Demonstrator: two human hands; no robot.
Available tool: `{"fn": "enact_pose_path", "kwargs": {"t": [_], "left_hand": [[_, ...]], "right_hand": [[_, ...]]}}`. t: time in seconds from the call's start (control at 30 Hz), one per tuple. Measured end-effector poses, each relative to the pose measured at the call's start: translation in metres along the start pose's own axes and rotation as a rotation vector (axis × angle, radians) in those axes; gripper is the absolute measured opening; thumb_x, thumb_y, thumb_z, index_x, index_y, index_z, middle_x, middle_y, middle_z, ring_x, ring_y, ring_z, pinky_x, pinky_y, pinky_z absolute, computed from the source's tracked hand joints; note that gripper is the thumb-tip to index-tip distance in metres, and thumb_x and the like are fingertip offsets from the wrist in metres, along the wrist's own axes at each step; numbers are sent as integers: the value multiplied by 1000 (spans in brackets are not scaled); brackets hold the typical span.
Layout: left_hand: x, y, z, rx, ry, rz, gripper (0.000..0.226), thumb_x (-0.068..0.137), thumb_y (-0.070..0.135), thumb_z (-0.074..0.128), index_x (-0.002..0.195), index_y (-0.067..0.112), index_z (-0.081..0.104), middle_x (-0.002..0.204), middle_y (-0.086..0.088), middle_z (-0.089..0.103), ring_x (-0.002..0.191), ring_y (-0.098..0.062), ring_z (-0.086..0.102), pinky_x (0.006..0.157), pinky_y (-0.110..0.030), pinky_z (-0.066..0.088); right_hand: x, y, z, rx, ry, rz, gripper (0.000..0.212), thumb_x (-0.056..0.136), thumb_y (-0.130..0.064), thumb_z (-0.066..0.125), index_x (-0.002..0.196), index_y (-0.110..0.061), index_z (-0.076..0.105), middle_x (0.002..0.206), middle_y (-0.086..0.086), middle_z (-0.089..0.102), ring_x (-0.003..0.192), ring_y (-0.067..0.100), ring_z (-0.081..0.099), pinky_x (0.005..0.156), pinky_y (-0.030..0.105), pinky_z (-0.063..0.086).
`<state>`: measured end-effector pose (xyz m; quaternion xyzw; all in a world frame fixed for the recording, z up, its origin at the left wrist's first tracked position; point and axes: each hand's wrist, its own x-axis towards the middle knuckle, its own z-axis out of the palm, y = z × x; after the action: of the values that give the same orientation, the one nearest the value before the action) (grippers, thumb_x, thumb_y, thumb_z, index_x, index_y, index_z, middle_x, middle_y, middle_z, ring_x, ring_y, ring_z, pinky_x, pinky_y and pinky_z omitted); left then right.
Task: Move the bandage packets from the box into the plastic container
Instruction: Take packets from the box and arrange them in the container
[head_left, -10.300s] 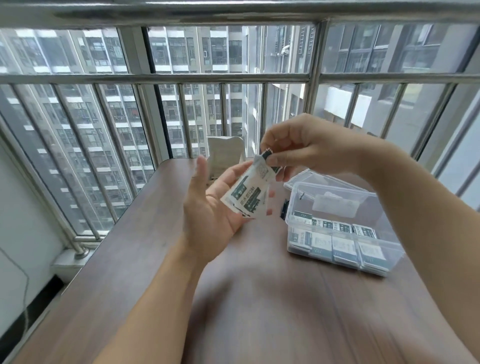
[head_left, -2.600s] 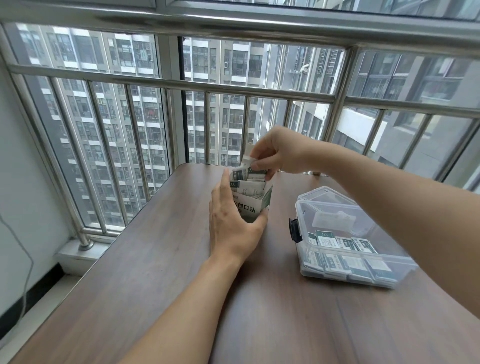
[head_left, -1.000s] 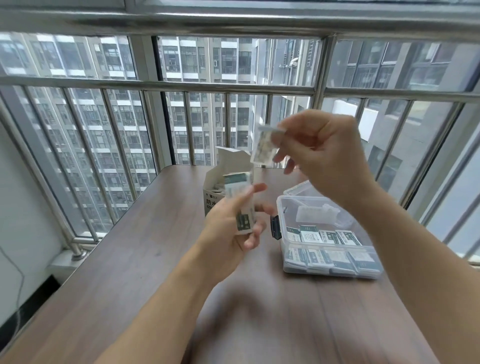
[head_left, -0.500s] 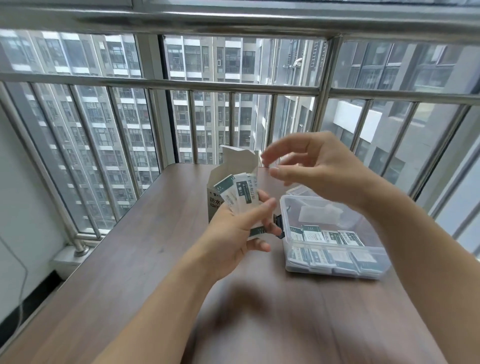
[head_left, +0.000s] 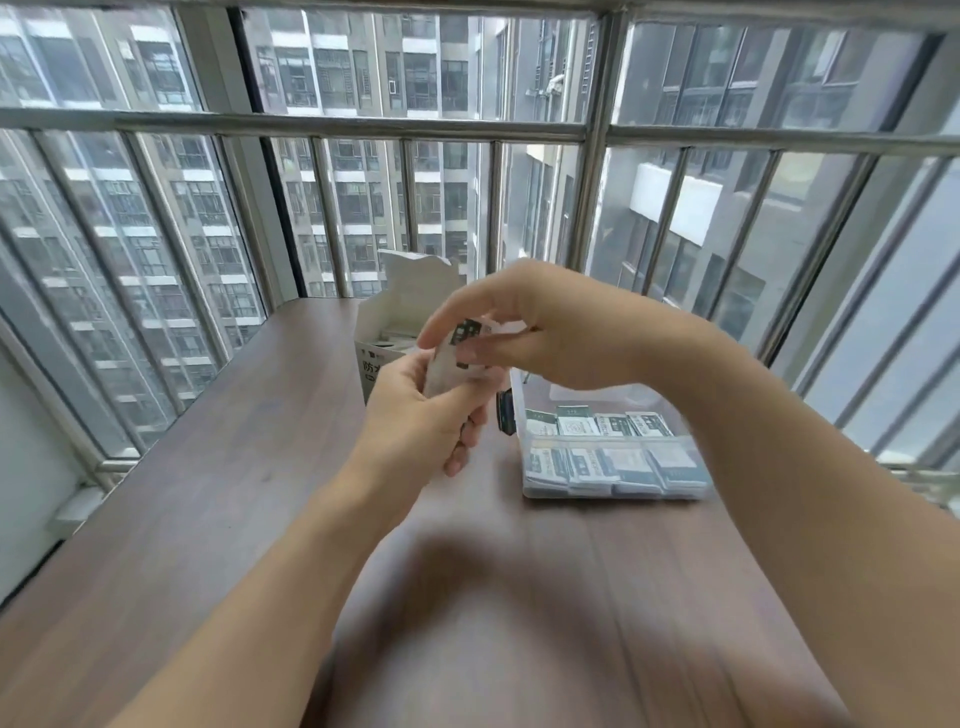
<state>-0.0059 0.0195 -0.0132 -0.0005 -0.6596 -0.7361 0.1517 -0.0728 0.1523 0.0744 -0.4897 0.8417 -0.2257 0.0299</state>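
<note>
My left hand (head_left: 415, 415) grips a small bunch of white and green bandage packets (head_left: 454, 353) above the table, just in front of the open white cardboard box (head_left: 382, 322). My right hand (head_left: 540, 332) has come down onto the top of that bunch, thumb and fingers pinching its upper edge. To the right stands the clear plastic container (head_left: 613, 480), its compartments holding rows of packets. More packets show inside the box. My hands hide the lower part of the bunch.
The wooden table (head_left: 260, 519) runs to a barred window (head_left: 592, 208) at the back and left. The container's lid lies open behind it, mostly hidden by my right wrist. A black latch (head_left: 505, 413) sticks out of the container's left end.
My right hand, raised with one packet a second ago, has come down and closed on the bunch in my left hand. My left hand stays near the box.
</note>
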Motion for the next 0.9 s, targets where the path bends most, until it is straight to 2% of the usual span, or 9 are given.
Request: {"fn": "enact_pose_path", "kwargs": {"t": [0.13, 0.23, 0.33, 0.43, 0.53, 0.63, 0.73, 0.8, 0.9], "left_hand": [[-1, -8, 5, 111, 56, 86, 36, 92, 6, 69, 116, 12, 42, 51, 2, 51, 36, -14, 42, 34, -22, 32], [-1, -9, 8, 45, 18, 69, 33, 99, 11, 61, 117, 15, 34, 52, 5, 47, 34, -13, 36, 33, -21, 28], [-3, -7, 7, 15, -114, -1, 28, 103, 9, 53, 120, 22, 36, 66, 0, 49, 41, -12, 35, 36, -19, 24], [-5, -7, 6, -2, -292, -59, 42, 105, 8, 47, 123, 45, 42, 73, -1, 55, 46, -13, 41, 39, -17, 26], [-6, -7, 5, -21, -386, -68, 42, 106, 11, 42, 140, 35, 36, 77, -4, 57, 46, -14, 41, 39, -18, 28], [-6, -7, 2, 0, -462, -20, 29, 109, 11, 34, 132, 22, 47, 79, -9, 58, 45, -15, 41, 37, -18, 31], [-3, -9, 2, 24, -350, 10, 33, 108, 6, 34, 131, 22, 53, 72, -8, 59, 42, -15, 40, 35, -17, 29], [0, -15, 3, 116, -195, 113, 24, 106, 10, 44, 123, 20, 57, 62, -5, 54, 40, -13, 38, 36, -17, 28], [3, -24, 0, 312, -92, 285, 17, 95, 30, 57, 111, 25, 61, 57, 9, 50, 47, -10, 40, 46, -17, 32]], "right_hand": [[1, 9, -2, 66, 52, 9, 32, 98, -8, 62, 119, -30, 70, 106, -25, 65, 102, 1, 64, 97, 34, 56], [3, 17, 3, 174, 29, -12, 34, 96, -3, 63, 123, -25, 67, 110, -21, 68, 109, -1, 64, 100, 34, 54], [3, 29, 5, 325, -17, -12, 26, 95, 5, 61, 114, -9, 71, 105, -7, 74, 97, 13, 71, 86, 35, 59], [-2, 43, -2, 482, -50, 30, 21, 94, 9, 60, 111, 1, 70, 94, 1, 74, 81, 15, 71, 77, 31, 58], [-5, 52, -12, 524, -59, 48, 20, 94, 7, 62, 110, 0, 70, 94, 10, 72, 84, 17, 71, 79, 32, 59], [-11, 65, -29, 543, 1, 108, 20, 92, 5, 64, 108, -3, 72, 88, -2, 74, 88, 18, 73, 79, 29, 59], [-27, 83, -52, 560, 57, 220, 21, 89, 5, 66, 105, -6, 73, 100, 9, 76, 99, 27, 73, 79, 29, 60], [-35, 91, -58, 546, -23, 307, 22, 89, 5, 66, 107, -6, 73, 104, 14, 75, 101, 29, 73, 79, 30, 61], [-28, 91, -39, 414, -179, 406, 23, 91, 6, 67, 109, -7, 72, 95, 6, 78, 96, 24, 76, 80, 31, 62]]}}
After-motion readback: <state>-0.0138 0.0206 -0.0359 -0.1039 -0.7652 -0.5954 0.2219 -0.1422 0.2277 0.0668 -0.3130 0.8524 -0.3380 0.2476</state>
